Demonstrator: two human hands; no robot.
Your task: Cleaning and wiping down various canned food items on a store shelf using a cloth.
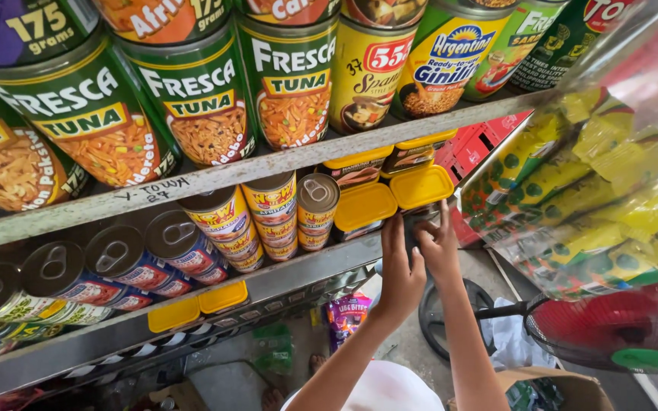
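Both of my hands reach up to the right end of the middle metal shelf. My left hand has its fingers straight up against the shelf edge, just below a yellow-lidded flat tin. Beside it, my right hand points its index finger up at another yellow-lidded tin. A small dark thing sits between the two hands; I cannot tell whether either hand grips it.
The upper shelf carries tall green tuna cans and a yellow can. Stacked small cans and pull-tab cans fill the middle shelf. Hanging yellow-green snack packs crowd the right. A red fan stands below.
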